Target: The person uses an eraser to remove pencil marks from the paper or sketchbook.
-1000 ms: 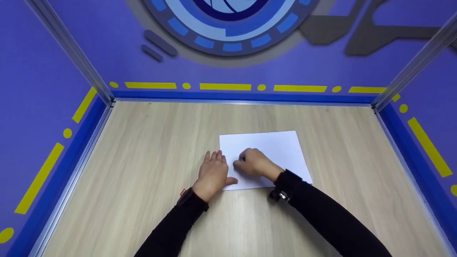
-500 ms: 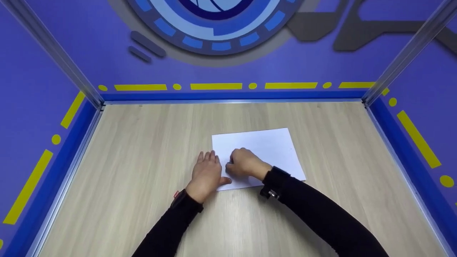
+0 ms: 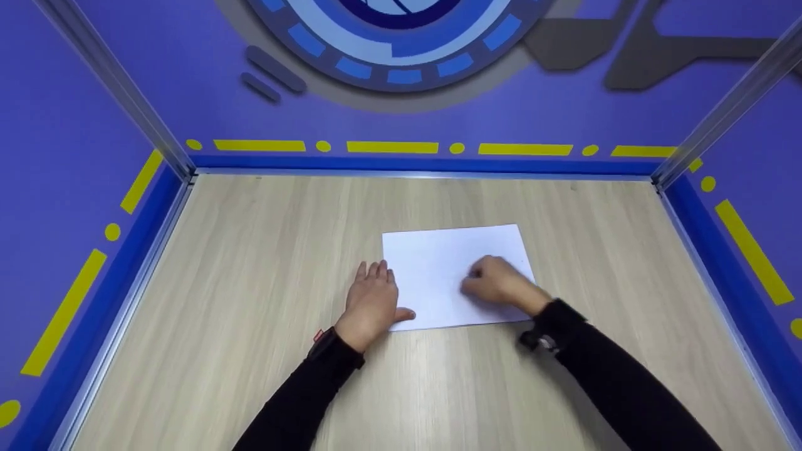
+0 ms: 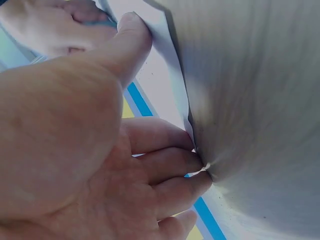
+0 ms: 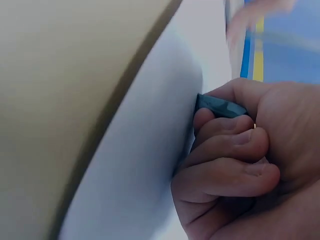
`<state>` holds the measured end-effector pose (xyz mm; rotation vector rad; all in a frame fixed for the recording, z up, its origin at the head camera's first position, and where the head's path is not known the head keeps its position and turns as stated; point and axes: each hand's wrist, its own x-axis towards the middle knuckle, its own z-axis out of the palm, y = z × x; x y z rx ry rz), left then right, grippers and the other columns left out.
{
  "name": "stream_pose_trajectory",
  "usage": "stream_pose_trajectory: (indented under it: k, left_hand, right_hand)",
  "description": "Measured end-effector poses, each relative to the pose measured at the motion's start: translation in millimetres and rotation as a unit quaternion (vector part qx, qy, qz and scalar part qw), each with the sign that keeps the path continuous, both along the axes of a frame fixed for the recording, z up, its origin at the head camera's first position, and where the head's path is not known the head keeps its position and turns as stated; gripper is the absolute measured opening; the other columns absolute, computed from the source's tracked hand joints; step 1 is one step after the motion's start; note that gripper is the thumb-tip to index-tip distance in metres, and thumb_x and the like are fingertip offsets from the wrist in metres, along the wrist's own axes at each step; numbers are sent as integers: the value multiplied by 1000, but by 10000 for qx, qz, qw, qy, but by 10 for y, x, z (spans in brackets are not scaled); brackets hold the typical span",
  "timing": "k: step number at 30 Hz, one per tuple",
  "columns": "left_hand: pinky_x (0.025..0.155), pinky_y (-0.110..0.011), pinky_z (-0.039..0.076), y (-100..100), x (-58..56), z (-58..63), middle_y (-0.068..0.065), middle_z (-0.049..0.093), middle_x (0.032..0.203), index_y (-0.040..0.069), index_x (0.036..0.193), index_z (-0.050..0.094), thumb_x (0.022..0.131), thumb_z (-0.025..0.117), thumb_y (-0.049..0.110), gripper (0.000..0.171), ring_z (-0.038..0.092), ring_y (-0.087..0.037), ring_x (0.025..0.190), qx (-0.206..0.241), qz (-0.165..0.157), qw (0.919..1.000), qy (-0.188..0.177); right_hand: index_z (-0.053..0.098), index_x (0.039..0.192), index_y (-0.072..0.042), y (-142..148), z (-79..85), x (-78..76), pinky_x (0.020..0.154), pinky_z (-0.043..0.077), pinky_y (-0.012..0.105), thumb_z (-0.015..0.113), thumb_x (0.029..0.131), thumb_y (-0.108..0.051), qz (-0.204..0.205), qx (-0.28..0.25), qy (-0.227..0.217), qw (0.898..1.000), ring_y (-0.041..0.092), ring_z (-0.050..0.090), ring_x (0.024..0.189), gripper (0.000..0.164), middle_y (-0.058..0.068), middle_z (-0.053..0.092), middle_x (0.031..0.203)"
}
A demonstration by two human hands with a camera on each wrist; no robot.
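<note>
A blank-looking white sheet of paper (image 3: 432, 260) lies on the wooden table. My left hand (image 3: 371, 302) rests flat across its left edge, fingers straight and thumb spread over the near left corner. Over the right half of the sheet, my right hand (image 3: 498, 280) is curled with its knuckles low to the paper. The right wrist view shows it pinching a small teal block that looks like an eraser (image 5: 220, 106) between thumb and forefinger, one end against the sheet. The head view hides that block behind the fingers.
Metal-framed purple panels (image 3: 438, 125) with yellow dashes stand around the back and sides of the table (image 3: 263, 250). Black sleeves and wrist-worn cameras cover both forearms.
My right hand first stays near the paper's left part, then moves right across the sheet. The left hand keeps its place on the left edge; the head view shifts slightly.
</note>
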<state>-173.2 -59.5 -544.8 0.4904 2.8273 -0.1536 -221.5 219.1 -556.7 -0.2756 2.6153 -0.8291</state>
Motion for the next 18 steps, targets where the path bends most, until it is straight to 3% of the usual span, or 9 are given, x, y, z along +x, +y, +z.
stream_pose_trajectory:
  k: [4, 8, 14, 18]
  left_hand:
    - [141, -49, 26, 15, -11, 15, -20, 43, 176, -3, 165, 46, 98, 62, 78, 107, 40, -32, 167, -67, 7, 9999, -125]
    - [141, -49, 26, 14, -6, 9, -20, 44, 176, -2, 165, 46, 98, 62, 78, 107, 41, -31, 166, -99, 15, 9999, -85]
    - [141, -49, 27, 23, -1, -14, -20, 45, 175, -3, 164, 47, 97, 64, 77, 106, 42, -32, 166, -33, 29, 10000, -73]
    - [140, -49, 28, 23, 2, -8, -21, 46, 174, -3, 164, 48, 97, 64, 77, 105, 43, -32, 165, -43, 6, 10000, -6]
  right_hand:
    - [57, 66, -17, 546, 21, 18, 57, 35, 27, 68, 93, -25, -488, 117, -81, 9987, 13, 44, 61, 30, -7, 45, 65]
    - [44, 62, -20, 781, 58, 40, 56, 31, 26, 66, 95, -23, -753, 369, -262, 9961, 13, 38, 58, 40, -8, 36, 61]
    - [42, 64, -19, 655, 126, 73, 57, 33, 30, 64, 98, -29, -779, 764, -122, 9940, 16, 40, 61, 41, -5, 35, 64]
    - [40, 64, -19, 419, 140, 82, 58, 32, 31, 64, 100, -29, -728, 540, 61, 9959, 16, 38, 60, 44, -5, 33, 64]
